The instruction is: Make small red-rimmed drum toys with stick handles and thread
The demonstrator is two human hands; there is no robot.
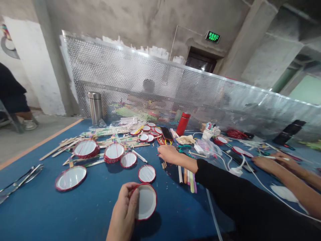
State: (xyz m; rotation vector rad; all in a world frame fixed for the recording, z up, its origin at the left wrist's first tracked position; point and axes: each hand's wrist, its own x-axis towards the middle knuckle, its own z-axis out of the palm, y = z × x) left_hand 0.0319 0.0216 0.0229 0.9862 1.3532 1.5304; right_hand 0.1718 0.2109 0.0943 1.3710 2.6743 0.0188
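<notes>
Left hand, one: pinching a red-rimmed disc above the blue table. Right hand, one: reaching near small wooden pieces; whether it is holding anything cannot be told. Risk: loosening pinch could be dropping the disc; low sleeve could be dragging coloured sticks. Materials: pale round face looking smooth, edging glossy.

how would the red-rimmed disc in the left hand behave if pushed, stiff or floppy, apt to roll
The disc is probably fairly stiff: it shows no sag though the left hand holds it only at one side. That one-sided hold also suggests it's light. Its round outline means it might roll on edge, but lying flat it would more likely slide.
</notes>
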